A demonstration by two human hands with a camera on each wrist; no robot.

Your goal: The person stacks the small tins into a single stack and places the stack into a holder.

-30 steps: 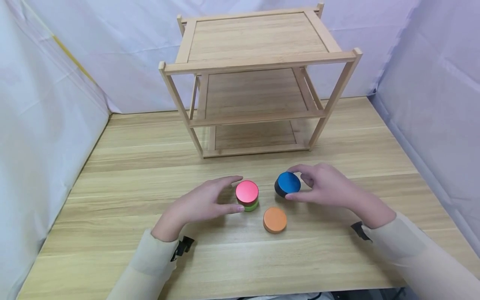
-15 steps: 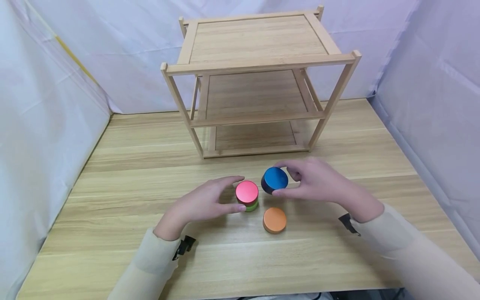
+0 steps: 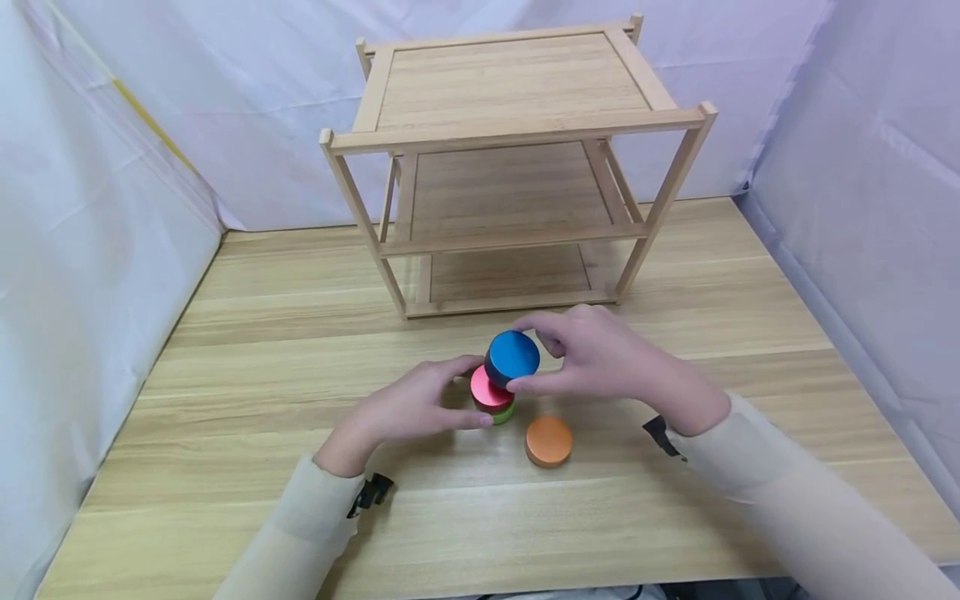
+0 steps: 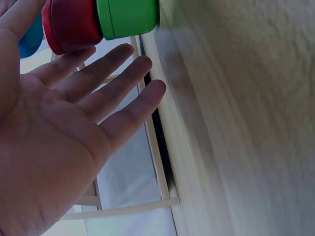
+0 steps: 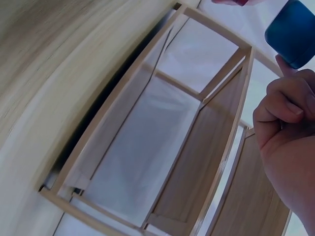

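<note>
My right hand pinches a blue round tin between thumb and fingers, its other fingers curled in. The tin is held over a stack and hides part of the pink-red round tin. Below the red one sits a green round tin, which stands on the table in the left wrist view. My left hand is beside this stack, thumb and index finger on either side of it. From the left wrist, its fingers look straight and spread, close to the red tin. An orange round tin lies in front of the stack.
A three-tier wooden shelf stands behind the tins on the wood-grain table. White cloth hangs at the back and on both sides. The table's front edge runs just below the sleeves.
My right hand has carried the blue tin leftward and slightly away from me, from beside the stack to over the red tin. The left hand, the stack and the orange tin hold their places.
</note>
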